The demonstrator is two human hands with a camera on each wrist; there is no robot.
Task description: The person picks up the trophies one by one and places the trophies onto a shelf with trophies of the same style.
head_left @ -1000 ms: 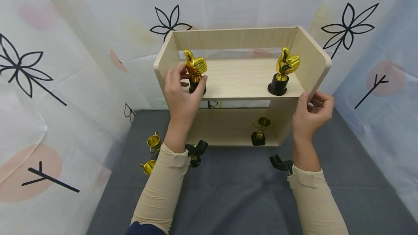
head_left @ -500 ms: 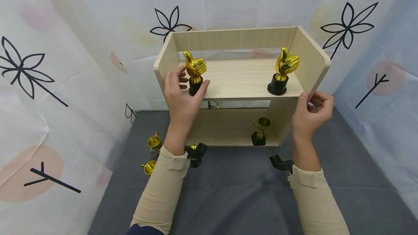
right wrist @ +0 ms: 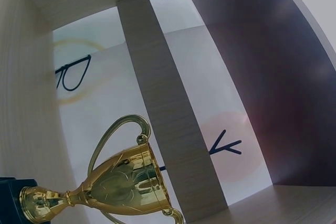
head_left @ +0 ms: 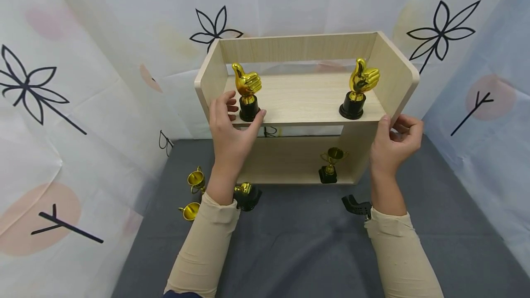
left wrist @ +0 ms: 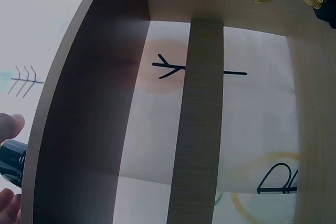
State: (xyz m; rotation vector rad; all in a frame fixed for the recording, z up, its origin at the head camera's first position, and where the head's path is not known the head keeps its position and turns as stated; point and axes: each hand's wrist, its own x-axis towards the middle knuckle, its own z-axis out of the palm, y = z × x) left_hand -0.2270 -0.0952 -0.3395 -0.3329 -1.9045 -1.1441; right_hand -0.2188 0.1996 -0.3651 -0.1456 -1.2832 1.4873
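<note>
A gold thumbs-up trophy [head_left: 248, 87] stands upright on a black base at the left of the upper board of a pale wooden shelf [head_left: 306, 122]. My left hand [head_left: 229, 128] is spread around that base, fingers to its left and thumb at its right, gripping nothing. In the left wrist view, the black base [left wrist: 12, 162] shows between thumb and fingertips. A second thumbs-up trophy [head_left: 359, 87] stands at the upper right. My right hand [head_left: 393, 144] pinches the front edge of the shelf's right side panel. Below, a gold cup trophy [head_left: 331, 162] stands on the lower board.
Two gold cups [head_left: 196, 179] [head_left: 191, 211] are on the grey cloth [head_left: 298, 252] left of the shelf, partly hidden by my left arm. Another gold-and-black trophy [head_left: 243, 188] is there beside my left wrist, mostly covered by the black wrist camera [head_left: 250, 200]. Printed fabric walls stand behind.
My left fingers and thumb have loosened from the trophy and slid slightly down its base. The trophy now stands slightly lower on the board. My right hand has stayed at the panel edge.
</note>
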